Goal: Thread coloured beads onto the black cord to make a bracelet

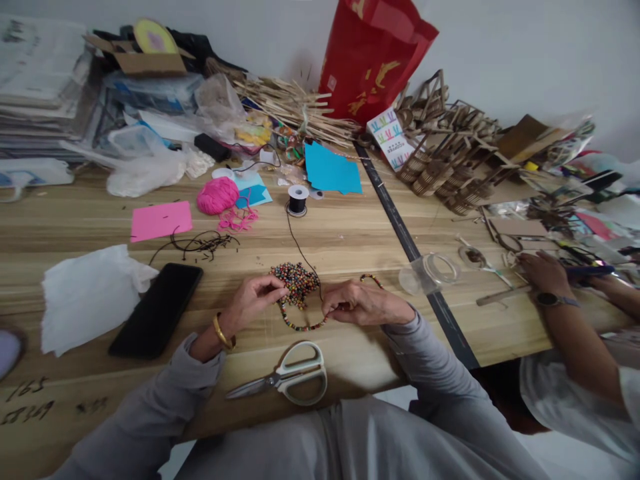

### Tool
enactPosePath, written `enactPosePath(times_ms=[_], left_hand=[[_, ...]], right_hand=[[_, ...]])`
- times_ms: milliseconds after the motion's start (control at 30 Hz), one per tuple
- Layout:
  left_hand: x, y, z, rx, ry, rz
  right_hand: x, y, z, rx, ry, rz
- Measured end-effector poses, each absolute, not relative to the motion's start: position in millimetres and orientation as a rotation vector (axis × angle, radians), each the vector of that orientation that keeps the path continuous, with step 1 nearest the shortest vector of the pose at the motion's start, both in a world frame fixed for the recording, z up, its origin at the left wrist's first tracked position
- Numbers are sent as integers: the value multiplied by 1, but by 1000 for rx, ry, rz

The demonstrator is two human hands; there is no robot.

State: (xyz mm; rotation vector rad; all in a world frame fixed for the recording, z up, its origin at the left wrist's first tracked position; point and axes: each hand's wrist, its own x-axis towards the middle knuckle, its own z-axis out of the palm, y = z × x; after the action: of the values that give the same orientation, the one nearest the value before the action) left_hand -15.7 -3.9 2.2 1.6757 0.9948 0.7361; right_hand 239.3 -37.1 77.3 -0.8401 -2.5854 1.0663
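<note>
A string of small multicoloured beads (300, 327) hangs in a curve between my two hands, low over the wooden table. My left hand (253, 301), with a gold bangle at its wrist, pinches the left end of the string beside a pile of loose beads (296, 280). My right hand (364, 302) is closed on the other side of the curve; its fingers hide part of the string. Another beaded stretch shows beyond my right knuckles. Black cord (299, 247) runs from a spool (298, 200) down towards my right hand.
White-handled scissors (301, 375) lie in front of me. To the left are a black phone (157, 310), white tissue (90, 297), and cord scraps (200, 245). Pink yarn (219, 195) sits further back. At right, a co-worker's hand (545, 272) works near small woven baskets (433, 170).
</note>
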Motion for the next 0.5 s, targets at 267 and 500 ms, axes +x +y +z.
enactPosePath(times_ms=[267, 500], left_hand=[[-16, -6, 6, 1668, 973, 684], [-13, -9, 17, 1488, 863, 597]], right_hand=[[238, -35, 78, -790, -2470, 1186], [227, -36, 73, -888, -2175, 1409]])
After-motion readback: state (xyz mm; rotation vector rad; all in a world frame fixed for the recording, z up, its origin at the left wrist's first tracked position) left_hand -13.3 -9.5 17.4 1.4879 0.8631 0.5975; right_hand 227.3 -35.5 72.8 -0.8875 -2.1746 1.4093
